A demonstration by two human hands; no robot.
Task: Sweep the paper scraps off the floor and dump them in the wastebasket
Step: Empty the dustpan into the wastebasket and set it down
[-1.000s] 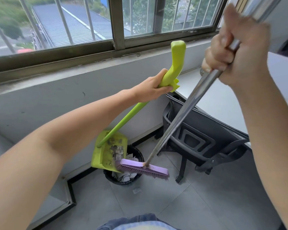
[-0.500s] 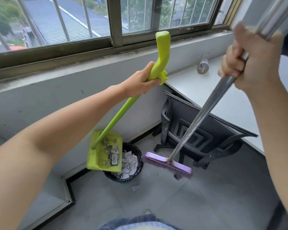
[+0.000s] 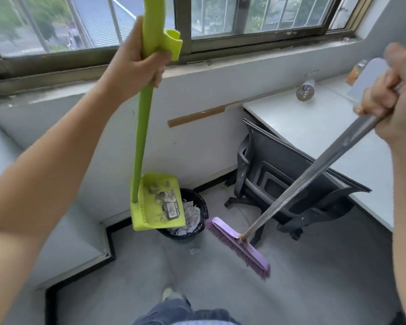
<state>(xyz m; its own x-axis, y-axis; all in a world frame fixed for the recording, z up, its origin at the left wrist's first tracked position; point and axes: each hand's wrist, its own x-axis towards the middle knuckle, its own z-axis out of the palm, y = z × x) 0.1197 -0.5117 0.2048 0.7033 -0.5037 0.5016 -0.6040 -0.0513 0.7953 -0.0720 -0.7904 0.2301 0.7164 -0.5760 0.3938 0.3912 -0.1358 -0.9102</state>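
Note:
My left hand [image 3: 136, 64] grips the green handle of a long dustpan [image 3: 157, 205], held up near the window. The pan hangs tilted over the left rim of a black wastebasket [image 3: 203, 208] that holds white paper scraps [image 3: 191, 213]. Grey dirt and a label stick to the pan's inside. My right hand [image 3: 394, 95] grips the metal pole of a broom. Its purple brush head [image 3: 239, 247] sits low over the floor, right of the wastebasket. One small paper scrap [image 3: 193, 250] lies on the floor in front of the basket.
A black office chair [image 3: 291, 184] is pushed under a white desk [image 3: 314, 123] at the right, close behind the broom. A bottle [image 3: 305, 90] stands on the desk. A raised grey ledge [image 3: 68, 242] fills the left corner. Grey tiled floor [image 3: 314, 289] lies in front.
The dustpan handle has swung upright and higher. The broom head has moved right and toward me, away from the wastebasket. The view has tilted down and nearer.

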